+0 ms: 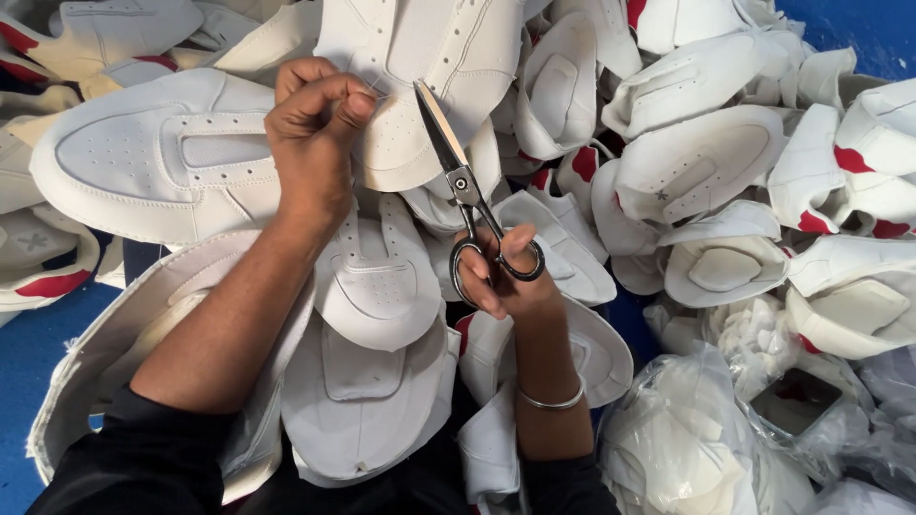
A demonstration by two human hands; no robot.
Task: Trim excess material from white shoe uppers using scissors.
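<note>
My right hand [506,277] is closed through the loops of the scissors [456,170], whose blades point toward 11 o'clock and lie shut against the white shoe piece [420,76]. My left hand [313,124] is at 9 o'clock from the blades, fingers pinched tight on a thread at that piece's edge. A metal bangle [553,401] sits on my right wrist. Clear plastic bags [706,439] lie at 4 o'clock. Farther out, white shoe pieces with red patches [840,181] are heaped on the blue tabletop [38,343].
</note>
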